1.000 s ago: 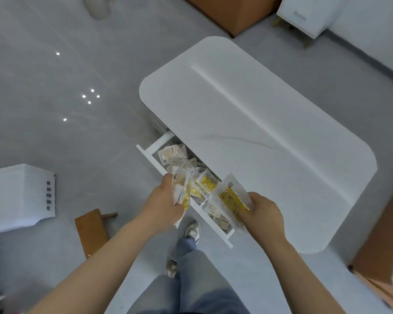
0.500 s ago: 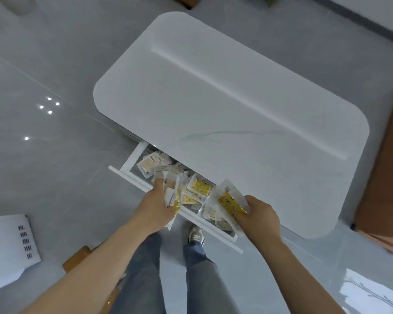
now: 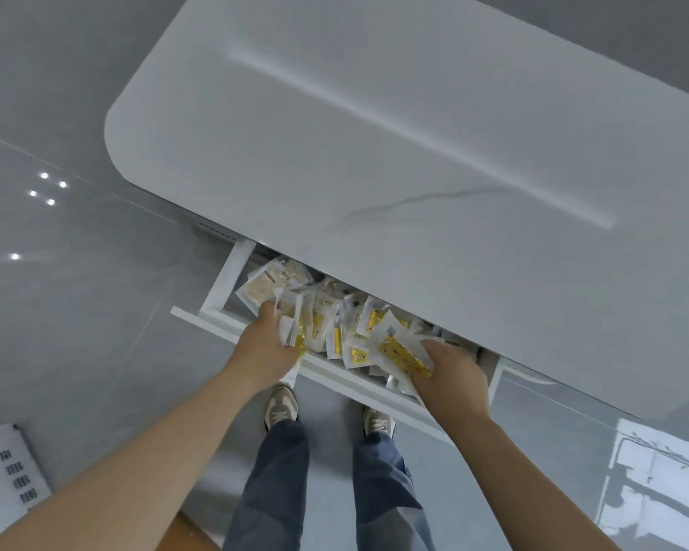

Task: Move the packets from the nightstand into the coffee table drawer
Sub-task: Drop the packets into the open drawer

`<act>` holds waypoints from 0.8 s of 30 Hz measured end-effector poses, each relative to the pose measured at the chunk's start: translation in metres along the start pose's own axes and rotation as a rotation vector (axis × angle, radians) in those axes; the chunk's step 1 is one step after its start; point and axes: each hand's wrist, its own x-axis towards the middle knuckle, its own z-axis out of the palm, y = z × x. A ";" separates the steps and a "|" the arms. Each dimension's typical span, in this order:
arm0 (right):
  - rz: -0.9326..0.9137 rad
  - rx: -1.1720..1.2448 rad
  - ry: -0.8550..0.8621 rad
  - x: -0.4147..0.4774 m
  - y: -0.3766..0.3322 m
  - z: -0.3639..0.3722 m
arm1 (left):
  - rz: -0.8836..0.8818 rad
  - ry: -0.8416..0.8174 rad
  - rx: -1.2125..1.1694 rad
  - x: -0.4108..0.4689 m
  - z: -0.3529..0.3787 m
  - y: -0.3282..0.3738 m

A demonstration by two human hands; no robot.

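The white coffee table (image 3: 394, 125) fills the upper view, and its drawer (image 3: 231, 324) is pulled out toward me. Several clear packets with yellow and beige print (image 3: 359, 336) lie heaped inside the drawer. My left hand (image 3: 265, 347) grips a bunch of packets (image 3: 299, 328) at the drawer's front left. Over the drawer's right part, my right hand (image 3: 450, 375) holds a yellow packet bundle (image 3: 402, 351) low among the heap. The drawer's back half is hidden under the tabletop.
Grey glossy floor (image 3: 76, 304) surrounds the table. My legs and shoes (image 3: 281, 405) stand right below the drawer front. A white vented box (image 3: 9, 467) sits at the lower left, with a wooden piece (image 3: 184, 534) near the bottom edge.
The view has closed in on the table. Both hands have lowered their packets further into the drawer; the right bundle has dropped from above the rim down into the heap.
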 end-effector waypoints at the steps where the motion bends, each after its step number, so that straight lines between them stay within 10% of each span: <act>1: -0.007 -0.001 -0.014 0.008 -0.005 0.012 | -0.012 0.011 -0.008 0.012 0.001 -0.009; 24: -0.142 0.043 -0.019 0.141 -0.117 0.134 | 0.010 0.364 0.142 0.196 -0.017 -0.114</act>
